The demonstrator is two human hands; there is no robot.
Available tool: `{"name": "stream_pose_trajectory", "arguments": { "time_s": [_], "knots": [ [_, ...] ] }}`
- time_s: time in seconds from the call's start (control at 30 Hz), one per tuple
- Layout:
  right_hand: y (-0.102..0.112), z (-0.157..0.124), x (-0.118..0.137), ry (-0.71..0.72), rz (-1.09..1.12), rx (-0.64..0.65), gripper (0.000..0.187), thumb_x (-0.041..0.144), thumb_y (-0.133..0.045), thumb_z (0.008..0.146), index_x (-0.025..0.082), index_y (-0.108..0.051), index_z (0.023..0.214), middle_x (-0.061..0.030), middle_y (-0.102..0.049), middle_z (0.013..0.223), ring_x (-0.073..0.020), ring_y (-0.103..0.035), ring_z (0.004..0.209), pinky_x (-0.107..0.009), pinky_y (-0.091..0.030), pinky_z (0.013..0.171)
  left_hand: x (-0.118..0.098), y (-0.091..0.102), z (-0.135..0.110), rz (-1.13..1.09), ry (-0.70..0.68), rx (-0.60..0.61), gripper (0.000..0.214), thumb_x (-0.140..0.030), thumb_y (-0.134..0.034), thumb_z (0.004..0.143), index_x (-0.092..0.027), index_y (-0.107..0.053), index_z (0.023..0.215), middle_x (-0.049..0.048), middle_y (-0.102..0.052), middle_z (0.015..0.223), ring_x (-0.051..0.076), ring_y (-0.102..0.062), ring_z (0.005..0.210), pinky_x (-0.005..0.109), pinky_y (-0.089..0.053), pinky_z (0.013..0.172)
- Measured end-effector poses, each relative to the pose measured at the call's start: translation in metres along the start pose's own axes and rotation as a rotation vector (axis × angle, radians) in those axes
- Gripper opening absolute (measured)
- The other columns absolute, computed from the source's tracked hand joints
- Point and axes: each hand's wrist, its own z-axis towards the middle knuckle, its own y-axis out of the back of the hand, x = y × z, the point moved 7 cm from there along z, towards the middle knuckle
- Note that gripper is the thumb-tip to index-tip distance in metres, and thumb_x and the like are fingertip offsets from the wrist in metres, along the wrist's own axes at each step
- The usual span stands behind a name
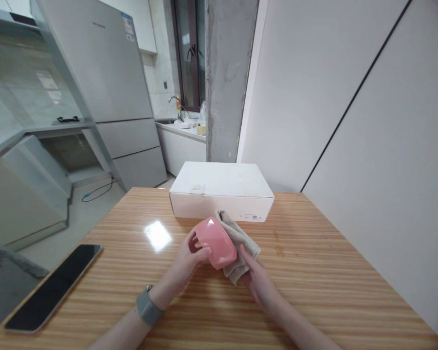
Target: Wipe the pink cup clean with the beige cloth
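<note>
A glossy pink, squarish bowl [216, 243] is tilted over the middle of the table, its smooth outer side towards me. My left hand [190, 255] grips its left edge, thumb on the near side and fingers curled behind. A watch with a grey-green band circles the left wrist. In my right hand [253, 272] is a folded grey-beige cloth [235, 238], pinched with the thumb on top. The cloth lies against the right side of the bowl. Most fingers of the right hand are hidden beneath the cloth, and the inside of the bowl is out of sight.
A closed white cardboard box [221, 180] stands just behind my hands. On the left of the wood-grain table [314, 282] lies a dark-screened phone [54, 287]. A white wall [350, 146] borders the right side. A fridge [105, 73] and sink counter [182, 136] are farther back.
</note>
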Motion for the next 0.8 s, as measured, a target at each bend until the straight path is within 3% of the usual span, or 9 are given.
{"name": "stream_pose_trajectory", "arguments": {
  "time_s": [0.13, 0.27, 0.57, 0.8],
  "knots": [
    [0.003, -0.002, -0.009, -0.115, 0.099, -0.063, 0.049, 0.052, -0.079, 0.072, 0.023, -0.074, 0.11, -0.005, -0.077, 0.111, -0.02, -0.07, 0.099, -0.025, -0.056, 0.081, -0.011, 0.003, 0.002, 0.138, -0.101, -0.037, 0.095, -0.031, -0.088, 0.056, -0.023, -0.046, 0.141, 0.0139, -0.062, 0.126, 0.026, -0.064, 0.1, 0.03, -0.055, 0.077],
    [0.003, 0.0, -0.013, -0.124, 0.146, -0.041, 0.049, 0.049, -0.078, 0.075, 0.026, -0.071, 0.117, -0.0029, -0.074, 0.119, -0.0199, -0.067, 0.109, -0.026, -0.053, 0.09, -0.011, -0.001, -0.001, 0.218, -0.089, -0.047, 0.11, -0.025, -0.088, 0.054, -0.029, -0.032, 0.149, 0.0123, -0.062, 0.123, 0.026, -0.064, 0.098, 0.032, -0.056, 0.076],
    [0.004, 0.001, -0.016, -0.17, 0.179, -0.027, 0.05, 0.052, -0.081, 0.069, 0.025, -0.074, 0.111, -0.003, -0.073, 0.121, -0.025, -0.063, 0.12, -0.033, -0.048, 0.103, -0.005, 0.002, 0.001, 0.164, -0.038, -0.043, 0.107, -0.027, -0.086, 0.059, -0.034, -0.029, 0.15, 0.0109, -0.058, 0.131, 0.025, -0.063, 0.102, 0.032, -0.055, 0.081],
    [0.0, 0.001, -0.017, -0.203, 0.223, -0.05, 0.051, 0.05, -0.087, 0.061, 0.024, -0.076, 0.103, -0.0035, -0.074, 0.12, -0.0254, -0.058, 0.126, -0.034, -0.043, 0.108, 0.005, 0.011, 0.004, 0.168, 0.077, -0.114, 0.107, -0.033, -0.086, 0.057, -0.034, -0.027, 0.147, 0.0151, -0.048, 0.141, 0.026, -0.066, 0.095, 0.029, -0.058, 0.061]
  ]
}}
